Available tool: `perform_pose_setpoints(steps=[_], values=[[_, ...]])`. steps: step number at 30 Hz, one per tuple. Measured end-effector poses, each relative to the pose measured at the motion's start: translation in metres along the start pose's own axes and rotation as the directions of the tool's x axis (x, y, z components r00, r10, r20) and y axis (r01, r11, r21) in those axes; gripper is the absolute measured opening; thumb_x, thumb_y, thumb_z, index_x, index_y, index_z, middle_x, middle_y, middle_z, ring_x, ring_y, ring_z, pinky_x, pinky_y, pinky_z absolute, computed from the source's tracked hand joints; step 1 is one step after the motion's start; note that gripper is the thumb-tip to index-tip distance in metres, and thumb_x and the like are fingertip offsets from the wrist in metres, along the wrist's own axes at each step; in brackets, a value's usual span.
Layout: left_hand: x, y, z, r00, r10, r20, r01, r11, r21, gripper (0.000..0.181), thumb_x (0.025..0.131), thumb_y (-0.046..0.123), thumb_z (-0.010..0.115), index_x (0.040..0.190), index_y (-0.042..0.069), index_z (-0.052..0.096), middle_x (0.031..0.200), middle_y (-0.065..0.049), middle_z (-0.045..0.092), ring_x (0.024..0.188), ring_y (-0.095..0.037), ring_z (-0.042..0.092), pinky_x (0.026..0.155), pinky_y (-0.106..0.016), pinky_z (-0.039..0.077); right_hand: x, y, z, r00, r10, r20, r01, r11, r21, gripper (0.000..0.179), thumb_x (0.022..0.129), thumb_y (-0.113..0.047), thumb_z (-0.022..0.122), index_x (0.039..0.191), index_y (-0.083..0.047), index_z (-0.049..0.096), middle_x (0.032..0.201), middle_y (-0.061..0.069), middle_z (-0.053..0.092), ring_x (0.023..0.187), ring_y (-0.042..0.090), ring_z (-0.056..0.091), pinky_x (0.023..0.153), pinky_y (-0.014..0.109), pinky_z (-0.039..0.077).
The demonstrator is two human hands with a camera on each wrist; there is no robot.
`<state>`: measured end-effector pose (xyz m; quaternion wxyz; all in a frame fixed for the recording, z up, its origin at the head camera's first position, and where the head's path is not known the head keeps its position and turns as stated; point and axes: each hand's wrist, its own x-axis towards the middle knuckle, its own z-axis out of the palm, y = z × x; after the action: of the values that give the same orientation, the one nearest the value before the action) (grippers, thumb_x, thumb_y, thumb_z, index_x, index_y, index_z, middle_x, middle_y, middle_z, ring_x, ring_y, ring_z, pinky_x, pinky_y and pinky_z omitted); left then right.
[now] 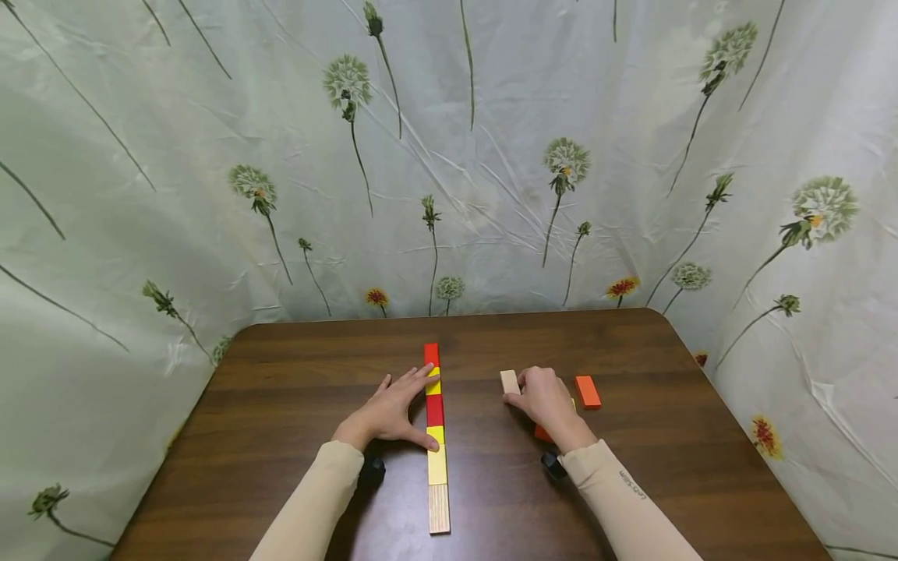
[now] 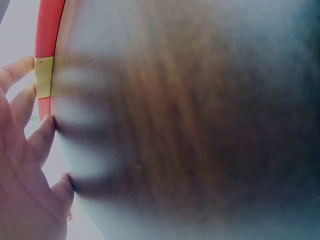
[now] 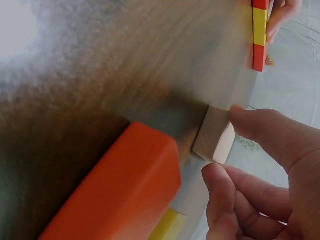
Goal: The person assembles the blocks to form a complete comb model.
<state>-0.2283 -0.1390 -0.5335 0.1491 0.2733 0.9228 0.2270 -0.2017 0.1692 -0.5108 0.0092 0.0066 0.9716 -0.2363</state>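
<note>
A straight row of blocks runs away from me: a far red block [image 1: 431,354], a yellow block [image 1: 434,386], another red block [image 1: 434,411], more yellow, a pale yellow block [image 1: 437,466] and a striped wooden block [image 1: 439,510] nearest me. My left hand [image 1: 389,413] spreads along its left side, thumb and index fingertips touching the row. To the right, my right hand [image 1: 549,401] pinches a plain wooden block [image 3: 212,134] by its ends between thumb and index finger. An orange block [image 3: 125,175] and a yellow block [image 3: 167,225] lie close by, partly hidden by this hand in the head view.
Another orange block [image 1: 588,392] lies on the brown table [image 1: 295,389] just right of my right hand. A pale curtain [image 1: 491,195] with printed dandelions hangs behind the table's far edge and along its sides.
</note>
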Motion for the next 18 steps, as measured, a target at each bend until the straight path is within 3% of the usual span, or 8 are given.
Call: perform_pose_setpoints(steps=[7,13,18], values=[[0.001,-0.002,0.002,1.000,0.002,-0.001,-0.002,1.000,0.002,0.116,0.070,0.066,0.093,0.166,0.027,0.042,0.181,0.002,0.022,0.169,-0.032,0.018,0.132,-0.073,0.006,0.011,0.006,-0.003,0.999,-0.039,0.015,0.038,0.999,0.022,0.019,0.088,-0.016,0.087,0.098,-0.002,0.079,0.081,0.002,0.066,0.072,0.017,0.057,0.066,0.029,0.047],[0.001,-0.003,0.002,1.000,0.007,0.000,-0.007,1.000,-0.001,0.117,0.070,0.066,0.093,0.167,0.028,0.041,0.181,0.002,0.022,0.169,-0.031,0.017,0.132,-0.073,0.006,0.020,0.011,-0.008,0.996,-0.075,0.056,0.071,0.995,0.066,0.019,0.090,-0.011,0.085,0.105,-0.001,0.080,0.090,0.006,0.072,0.079,0.018,0.061,0.075,0.034,0.056],[0.000,-0.002,0.002,1.000,0.004,0.000,-0.004,1.000,-0.011,0.116,0.070,0.066,0.093,0.167,0.027,0.041,0.181,0.002,0.022,0.169,-0.032,0.017,0.132,-0.073,0.005,0.025,0.016,-0.010,0.991,-0.061,0.117,0.048,0.993,0.112,0.024,0.088,-0.013,0.087,0.107,-0.001,0.078,0.088,0.006,0.068,0.079,0.018,0.058,0.072,0.030,0.052]])
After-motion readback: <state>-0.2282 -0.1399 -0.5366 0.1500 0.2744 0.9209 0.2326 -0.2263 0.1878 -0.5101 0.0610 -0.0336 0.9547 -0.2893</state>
